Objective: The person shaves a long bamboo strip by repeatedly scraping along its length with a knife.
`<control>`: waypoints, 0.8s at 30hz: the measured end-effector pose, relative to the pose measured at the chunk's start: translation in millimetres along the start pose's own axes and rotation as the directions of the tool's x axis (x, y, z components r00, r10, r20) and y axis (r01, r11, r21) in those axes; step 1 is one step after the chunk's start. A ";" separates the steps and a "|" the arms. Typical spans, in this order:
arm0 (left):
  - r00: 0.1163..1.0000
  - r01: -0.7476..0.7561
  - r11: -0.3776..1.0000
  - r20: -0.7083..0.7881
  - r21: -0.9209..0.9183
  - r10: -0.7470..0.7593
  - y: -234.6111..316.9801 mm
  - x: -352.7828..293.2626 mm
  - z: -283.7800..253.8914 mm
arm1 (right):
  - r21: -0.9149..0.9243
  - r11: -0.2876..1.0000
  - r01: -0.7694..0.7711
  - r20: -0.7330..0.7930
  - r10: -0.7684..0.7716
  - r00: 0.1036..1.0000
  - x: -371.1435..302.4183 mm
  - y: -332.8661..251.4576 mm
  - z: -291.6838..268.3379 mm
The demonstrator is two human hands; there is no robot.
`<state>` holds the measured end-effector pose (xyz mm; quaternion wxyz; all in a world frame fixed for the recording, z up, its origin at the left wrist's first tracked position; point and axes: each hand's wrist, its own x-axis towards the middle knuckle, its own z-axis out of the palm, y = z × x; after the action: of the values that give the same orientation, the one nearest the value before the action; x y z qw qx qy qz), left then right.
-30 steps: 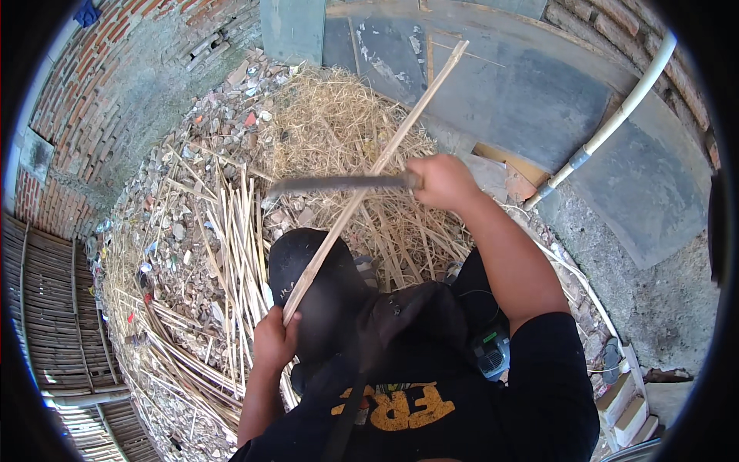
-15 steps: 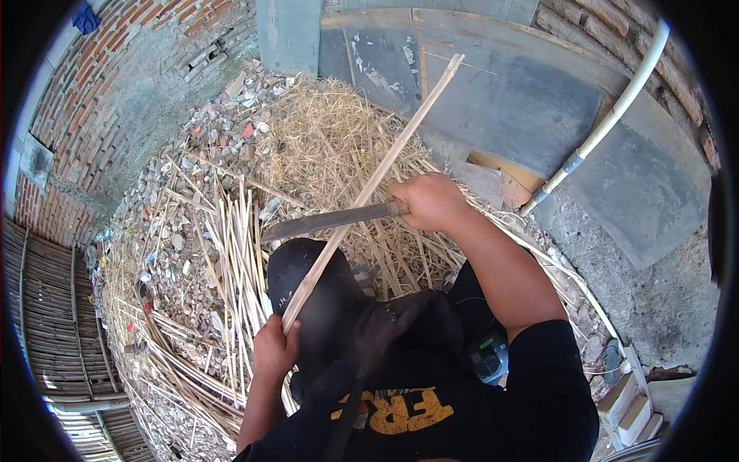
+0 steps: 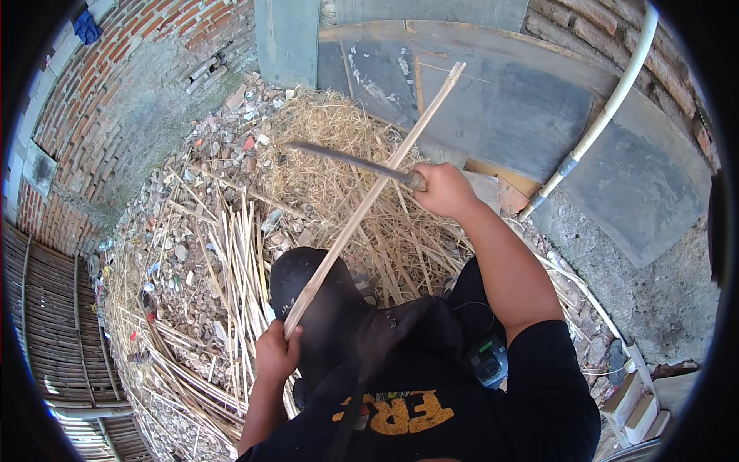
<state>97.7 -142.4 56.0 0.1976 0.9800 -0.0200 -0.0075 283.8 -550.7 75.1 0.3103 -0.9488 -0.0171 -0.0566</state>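
My left hand (image 3: 276, 353) is closed around the near end of a long pale bamboo strip (image 3: 356, 219). The strip slants up and away to the right, past my dark-clad knee (image 3: 296, 269). In my right hand (image 3: 446, 190) is the handle of a machete (image 3: 350, 159), gripped in a fist. Its dark blade points left and crosses the strip in its upper half; I cannot tell whether the edge touches the wood. Pale shavings (image 3: 331, 127) lie heaped on the ground beyond both hands.
A bundle of split bamboo strips (image 3: 237, 269) lies left of my knee, on stony rubble (image 3: 177, 250). Grey panels (image 3: 500, 100) lean along the far side, with a white pipe (image 3: 608, 112) at the right. A brick wall (image 3: 92, 115) rises at the left.
My right hand has moved away from me and slightly right, sliding the machete farther up the strip. The blade's tip has swung outward. My left hand stays nearly in place on the strip.
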 end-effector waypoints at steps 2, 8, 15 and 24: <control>1.000 -0.002 1.000 -0.007 0.014 0.002 -1.3 2.2 0.0 | -0.199 0.943 0.267 0.130 -0.245 0.961 -6.0 -11.8 5.1; 1.000 -0.018 1.000 0.019 -0.025 0.018 0.9 7.2 -11.1 | 0.078 0.996 0.047 0.108 -0.056 0.993 23.6 44.4 8.5; 0.999 -0.018 0.999 0.037 -0.046 0.020 -7.1 4.8 -8.1 | 0.206 0.963 -0.174 -0.133 0.204 0.970 22.2 54.2 -1.5; 0.999 -0.033 0.999 0.036 -0.019 0.034 -2.8 7.4 -10.6 | -0.216 0.932 0.290 0.171 -0.256 0.951 -1.3 -2.4 -0.7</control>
<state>105.4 -136.1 64.6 0.2065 0.9774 -0.0400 -0.0222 282.2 -549.2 76.9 0.1813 -0.9691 -0.1638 -0.0343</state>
